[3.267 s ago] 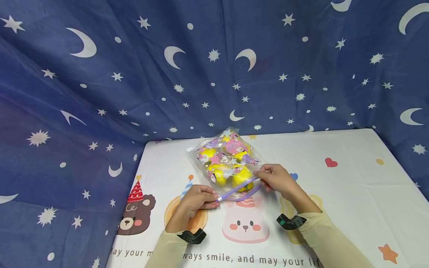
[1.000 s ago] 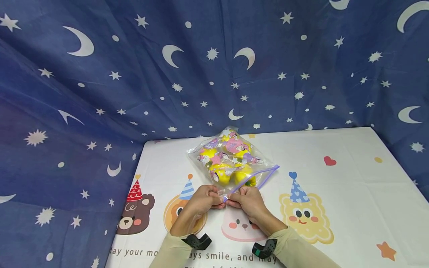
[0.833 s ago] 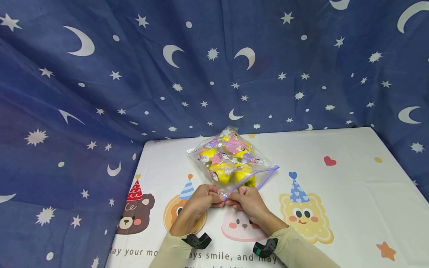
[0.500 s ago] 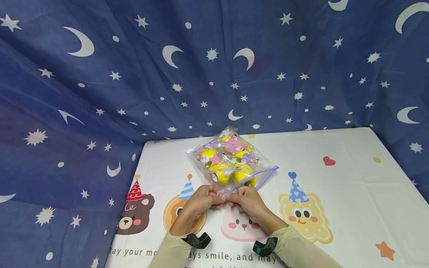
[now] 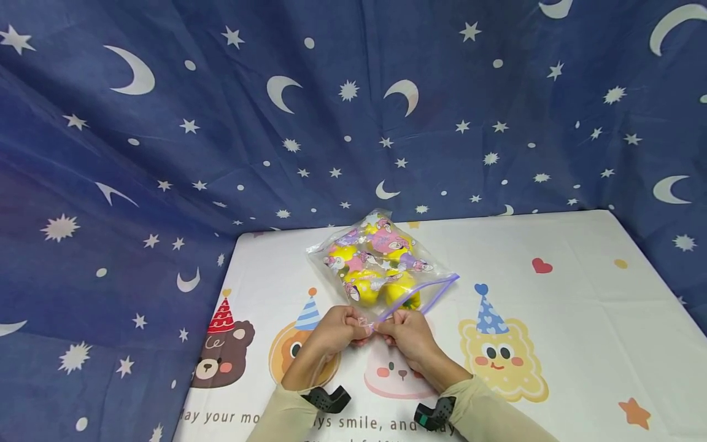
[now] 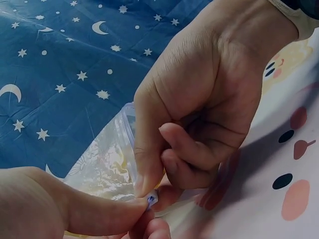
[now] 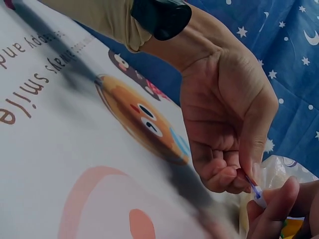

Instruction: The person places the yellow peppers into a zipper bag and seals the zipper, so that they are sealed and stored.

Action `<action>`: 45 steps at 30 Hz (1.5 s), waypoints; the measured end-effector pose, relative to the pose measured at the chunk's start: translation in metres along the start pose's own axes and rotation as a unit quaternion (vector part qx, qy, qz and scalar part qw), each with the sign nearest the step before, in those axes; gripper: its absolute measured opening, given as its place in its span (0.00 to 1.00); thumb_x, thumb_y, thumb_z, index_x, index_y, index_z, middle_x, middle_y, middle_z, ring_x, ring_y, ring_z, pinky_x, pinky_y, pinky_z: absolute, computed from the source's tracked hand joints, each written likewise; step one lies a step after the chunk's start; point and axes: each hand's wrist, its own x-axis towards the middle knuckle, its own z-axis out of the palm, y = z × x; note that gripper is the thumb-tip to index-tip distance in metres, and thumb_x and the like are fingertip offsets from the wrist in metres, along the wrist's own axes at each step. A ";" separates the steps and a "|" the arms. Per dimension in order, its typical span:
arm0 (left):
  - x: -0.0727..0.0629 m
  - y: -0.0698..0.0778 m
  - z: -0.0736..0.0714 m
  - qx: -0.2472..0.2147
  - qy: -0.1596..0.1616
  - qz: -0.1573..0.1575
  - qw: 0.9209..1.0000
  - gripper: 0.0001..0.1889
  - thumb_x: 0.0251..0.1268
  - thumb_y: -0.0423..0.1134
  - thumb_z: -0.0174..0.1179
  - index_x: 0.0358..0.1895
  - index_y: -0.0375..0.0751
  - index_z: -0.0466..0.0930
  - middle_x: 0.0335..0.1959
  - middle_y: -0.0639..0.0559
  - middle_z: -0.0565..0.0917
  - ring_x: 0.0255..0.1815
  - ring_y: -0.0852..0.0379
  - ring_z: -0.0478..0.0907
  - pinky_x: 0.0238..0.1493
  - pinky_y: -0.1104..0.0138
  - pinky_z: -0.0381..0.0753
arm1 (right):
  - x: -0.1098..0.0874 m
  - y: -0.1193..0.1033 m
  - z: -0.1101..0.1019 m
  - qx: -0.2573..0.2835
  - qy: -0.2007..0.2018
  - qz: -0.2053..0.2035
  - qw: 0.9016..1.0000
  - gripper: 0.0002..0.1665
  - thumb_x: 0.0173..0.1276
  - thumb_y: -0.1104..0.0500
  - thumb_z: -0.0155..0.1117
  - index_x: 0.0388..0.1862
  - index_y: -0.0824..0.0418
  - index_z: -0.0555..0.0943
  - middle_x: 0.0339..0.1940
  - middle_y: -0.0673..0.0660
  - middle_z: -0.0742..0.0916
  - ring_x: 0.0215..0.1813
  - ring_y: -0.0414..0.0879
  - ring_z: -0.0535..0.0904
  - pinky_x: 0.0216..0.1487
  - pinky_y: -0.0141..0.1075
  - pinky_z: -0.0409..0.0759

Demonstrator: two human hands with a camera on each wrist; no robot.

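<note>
A clear zip bag (image 5: pixel 331 276) with pink and purple cartoon prints lies on the table. Several yellow things (image 5: pixel 364 288) show through it, rounded like bell peppers. Its purple zip edge (image 5: pixel 436 287) runs toward the near corner, where both hands meet. My left hand (image 5: pixel 337 328) pinches that corner between thumb and fingers. Close beside it, my right hand (image 5: pixel 409 334) pinches the zip edge. In the left wrist view a small white slider (image 6: pixel 152 199) sits between the fingertips of the two hands. The zip's far right end stands apart in two purple strips.
A white tablecloth (image 5: pixel 574 319) printed with a bear, a biscuit, a rabbit and lettering covers the table. Behind and to the left hangs a dark blue curtain (image 5: pixel 221 123) with moons and stars. Each wrist wears a black device (image 5: pixel 327 399).
My right hand has gone from the bag's right side to the near corner beside the left hand. Over the last second both hands have stayed there, with only small finger shifts.
</note>
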 end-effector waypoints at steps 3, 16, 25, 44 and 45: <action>-0.002 0.000 0.001 0.000 0.005 0.003 1.000 0.08 0.60 0.25 0.67 0.39 0.30 0.77 0.19 0.54 0.83 0.23 0.61 0.80 0.31 0.68 0.83 | -0.001 0.001 0.000 -0.001 0.008 0.003 1.000 0.30 0.58 0.70 0.73 0.12 0.58 0.61 0.13 0.49 0.79 0.18 0.39 0.70 0.21 0.28 0.67; 0.000 -0.005 0.003 -0.020 -0.014 0.005 1.000 0.05 0.67 0.28 0.63 0.40 0.33 0.75 0.23 0.52 0.82 0.25 0.61 0.79 0.32 0.70 0.81 | -0.002 0.007 -0.006 -0.026 -0.027 0.028 0.999 0.31 0.62 0.59 0.75 0.14 0.57 0.62 0.17 0.53 0.83 0.16 0.39 0.65 0.16 0.28 0.63; 0.000 -0.002 0.005 0.001 0.004 0.002 1.000 0.05 0.62 0.27 0.66 0.33 0.33 0.77 0.20 0.52 0.82 0.22 0.61 0.79 0.29 0.69 0.82 | -0.006 0.005 -0.001 -0.010 -0.008 -0.008 1.000 0.30 0.62 0.66 0.73 0.13 0.59 0.61 0.18 0.50 0.81 0.15 0.38 0.61 0.16 0.27 0.58; -0.009 -0.017 -0.010 -0.015 -0.048 -0.014 0.999 0.06 0.57 0.23 0.65 0.29 0.34 0.77 0.21 0.51 0.81 0.23 0.61 0.80 0.29 0.72 0.82 | -0.001 0.007 -0.024 0.021 0.062 -0.014 0.998 0.32 0.61 0.66 0.74 0.11 0.57 0.60 0.30 0.59 0.92 0.30 0.47 0.89 0.19 0.26 0.65; -0.009 -0.018 -0.011 -0.014 -0.049 -0.014 0.999 0.06 0.57 0.24 0.66 0.29 0.34 0.77 0.21 0.51 0.81 0.23 0.61 0.80 0.29 0.72 0.82 | -0.001 0.007 -0.025 0.020 0.062 -0.015 0.998 0.32 0.61 0.66 0.74 0.11 0.57 0.61 0.31 0.58 0.92 0.31 0.48 0.90 0.19 0.26 0.65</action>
